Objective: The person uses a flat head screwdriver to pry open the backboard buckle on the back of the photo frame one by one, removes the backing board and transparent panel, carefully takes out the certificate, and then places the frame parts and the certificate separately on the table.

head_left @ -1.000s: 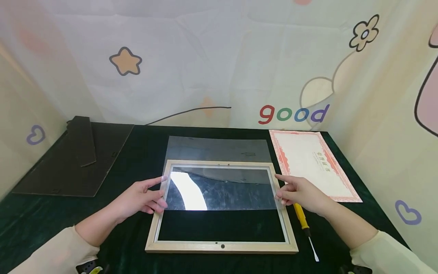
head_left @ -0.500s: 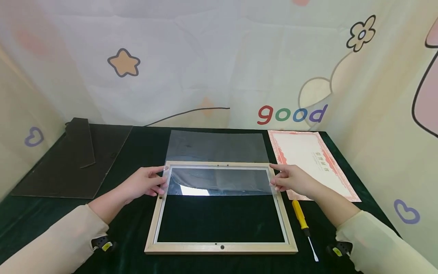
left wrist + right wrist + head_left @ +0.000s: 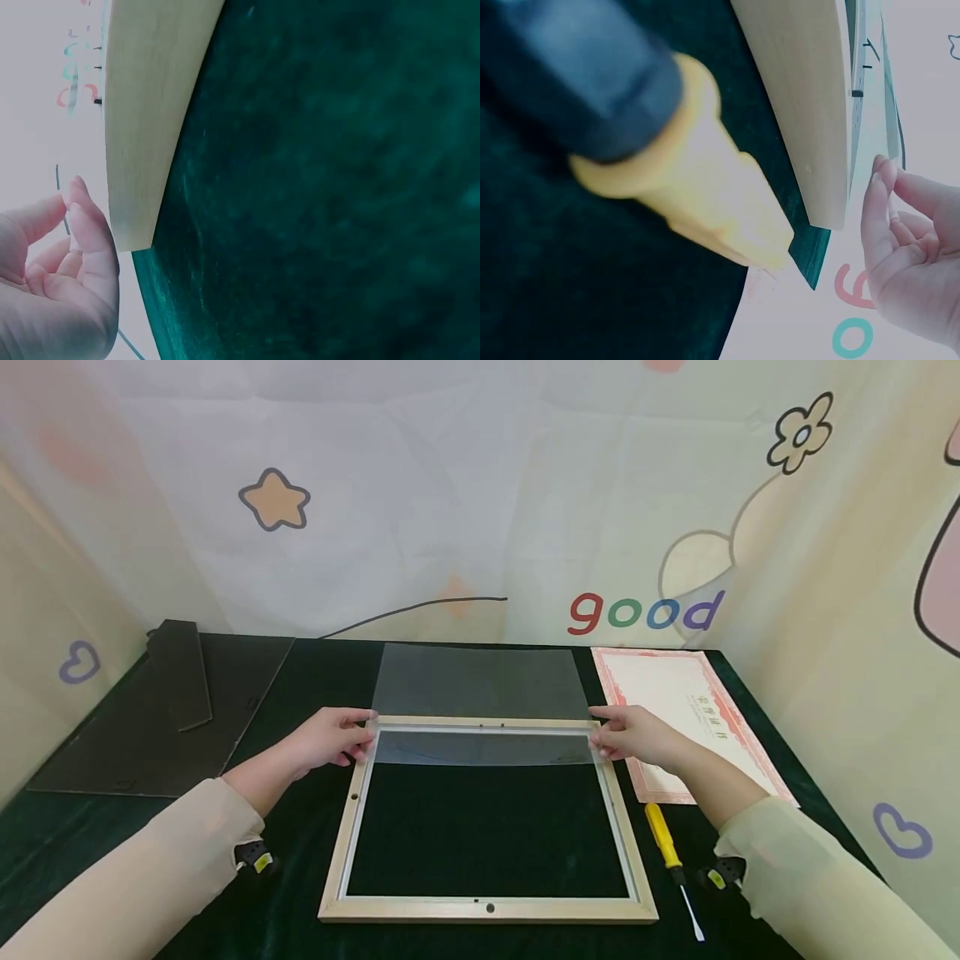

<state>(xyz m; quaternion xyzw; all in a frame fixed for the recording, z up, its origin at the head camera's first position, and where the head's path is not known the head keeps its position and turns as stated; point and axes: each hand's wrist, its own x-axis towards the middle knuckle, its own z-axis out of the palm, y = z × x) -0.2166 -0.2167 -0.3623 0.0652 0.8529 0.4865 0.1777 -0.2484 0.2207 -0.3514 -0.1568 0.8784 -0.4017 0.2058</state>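
Note:
A clear sheet [image 3: 480, 681] spans the far bar of a light wooden picture frame [image 3: 487, 910]; its near edge shows inside the frame's opening. At the sheet's left edge, my left hand [image 3: 330, 739] pinches it between thumb and fingers, above the frame's far left corner. My right hand [image 3: 637, 739] pinches the right edge the same way, at the far right corner. In the left wrist view the left hand [image 3: 67, 277] shows beside the frame's wooden side [image 3: 146, 112]. The right wrist view has the right hand [image 3: 915, 247] with thumb and fingertips together.
A yellow-handled screwdriver [image 3: 663, 835] lies right of the frame. Behind it is a red-bordered certificate [image 3: 660, 693]. A dark backing board [image 3: 247, 685] with a stand flap [image 3: 180, 672] lies at the far left. Green cloth [image 3: 277, 893] covers the table, with a printed curtain [image 3: 450, 485] behind.
Both hands have moved away from me along the frame, taking the clear sheet with them. Less of the sheet now covers the frame's opening. Frame and screwdriver have stayed in place.

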